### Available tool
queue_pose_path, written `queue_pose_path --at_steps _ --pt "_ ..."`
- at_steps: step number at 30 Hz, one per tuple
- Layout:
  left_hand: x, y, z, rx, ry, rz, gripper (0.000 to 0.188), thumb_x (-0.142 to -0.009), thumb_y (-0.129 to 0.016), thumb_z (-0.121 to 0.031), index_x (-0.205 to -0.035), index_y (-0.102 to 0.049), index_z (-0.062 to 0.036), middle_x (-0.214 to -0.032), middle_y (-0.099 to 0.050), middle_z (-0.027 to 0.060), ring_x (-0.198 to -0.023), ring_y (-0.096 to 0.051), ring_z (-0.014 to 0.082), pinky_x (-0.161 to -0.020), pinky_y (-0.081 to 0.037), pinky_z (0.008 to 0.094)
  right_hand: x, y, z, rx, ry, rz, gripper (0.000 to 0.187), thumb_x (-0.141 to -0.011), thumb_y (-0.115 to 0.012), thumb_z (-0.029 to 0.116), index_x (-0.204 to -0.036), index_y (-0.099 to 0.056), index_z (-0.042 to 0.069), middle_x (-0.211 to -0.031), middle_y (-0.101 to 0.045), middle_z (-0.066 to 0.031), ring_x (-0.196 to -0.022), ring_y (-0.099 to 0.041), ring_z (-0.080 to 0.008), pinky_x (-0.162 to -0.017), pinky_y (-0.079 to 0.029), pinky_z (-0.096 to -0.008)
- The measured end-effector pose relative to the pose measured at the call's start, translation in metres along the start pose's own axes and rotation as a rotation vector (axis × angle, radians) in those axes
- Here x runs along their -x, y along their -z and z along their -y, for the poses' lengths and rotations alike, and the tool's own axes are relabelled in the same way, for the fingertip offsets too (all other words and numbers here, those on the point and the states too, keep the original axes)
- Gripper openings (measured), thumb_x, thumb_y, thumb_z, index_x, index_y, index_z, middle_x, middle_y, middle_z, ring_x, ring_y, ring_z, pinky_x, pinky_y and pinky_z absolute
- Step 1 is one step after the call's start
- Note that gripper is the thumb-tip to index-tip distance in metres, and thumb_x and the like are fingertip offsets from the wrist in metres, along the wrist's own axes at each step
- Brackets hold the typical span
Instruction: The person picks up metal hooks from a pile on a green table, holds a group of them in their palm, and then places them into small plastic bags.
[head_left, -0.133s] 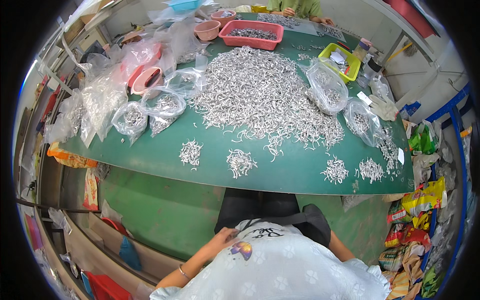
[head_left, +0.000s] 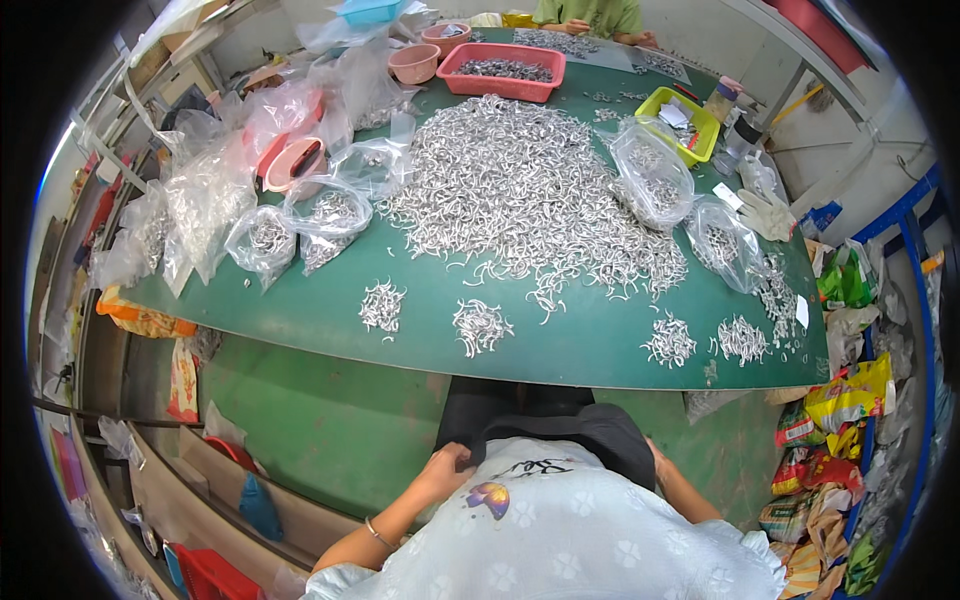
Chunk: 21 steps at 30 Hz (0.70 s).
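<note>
My left hand (head_left: 446,472) is at my waist, beside the edge of a black cloth (head_left: 570,438) lying across my lap. Its fingers are curled in, and what they hold, if anything, is hidden. On the other side, my right hand (head_left: 659,462) is against the cloth's right edge, its fingers mostly out of sight. Both hands are below the green table (head_left: 300,320). In front of me a large heap of small curved silvery metal pieces (head_left: 510,190) covers the table's middle. Smaller piles, such as one pile (head_left: 482,327) and another pile (head_left: 669,341), lie along the near edge.
Clear bags of metal pieces (head_left: 333,222) stand left of the heap, and another bag (head_left: 652,175) lies right. Behind are a red tray (head_left: 502,88) and a yellow-green basket (head_left: 712,133). Across the table, a person in a green shirt (head_left: 600,15) sits. Blue shelving (head_left: 915,250) stands at right.
The black cloth has shifted and spread wider across my lap. My right hand has come into view at its edge. My left hand has moved slightly to the left.
</note>
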<state>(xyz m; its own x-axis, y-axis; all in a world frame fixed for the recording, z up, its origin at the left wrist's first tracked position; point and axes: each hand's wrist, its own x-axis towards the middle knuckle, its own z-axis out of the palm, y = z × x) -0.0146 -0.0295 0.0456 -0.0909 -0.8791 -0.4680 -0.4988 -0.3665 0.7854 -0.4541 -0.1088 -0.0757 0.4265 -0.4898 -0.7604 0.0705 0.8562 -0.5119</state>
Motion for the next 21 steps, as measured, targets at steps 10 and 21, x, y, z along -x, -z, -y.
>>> queue_pose_path --at_steps 10,21 --pt "0.089 0.035 0.002 0.535 0.156 0.224 0.056 -0.078 -0.076 -0.009 -0.125 -0.045 -0.0101 -0.086 -0.063 0.0047 -0.078 -0.056 0.0107 -0.072 -0.047 0.0287 0.029 -0.026 0.016 -0.028 -0.102 -0.229 0.062 -0.093 -0.056 0.051 -0.132 -0.054 0.003 -0.13 -0.059 -0.0132 -0.113 -0.06 -0.0236 -0.102 -0.045 -0.0358" --pt "0.164 0.021 0.094 1.104 0.472 0.562 0.053 -0.08 -0.078 -0.021 -0.121 -0.052 0.0005 -0.096 -0.065 0.0043 -0.087 -0.056 0.0098 -0.076 -0.048 0.0288 0.046 -0.005 -0.02 -0.04 -0.176 -0.25 0.057 -0.094 -0.052 0.05 -0.123 -0.06 0.002 -0.12 -0.065 -0.0132 -0.102 -0.064 -0.0228 -0.094 -0.05 -0.0352"
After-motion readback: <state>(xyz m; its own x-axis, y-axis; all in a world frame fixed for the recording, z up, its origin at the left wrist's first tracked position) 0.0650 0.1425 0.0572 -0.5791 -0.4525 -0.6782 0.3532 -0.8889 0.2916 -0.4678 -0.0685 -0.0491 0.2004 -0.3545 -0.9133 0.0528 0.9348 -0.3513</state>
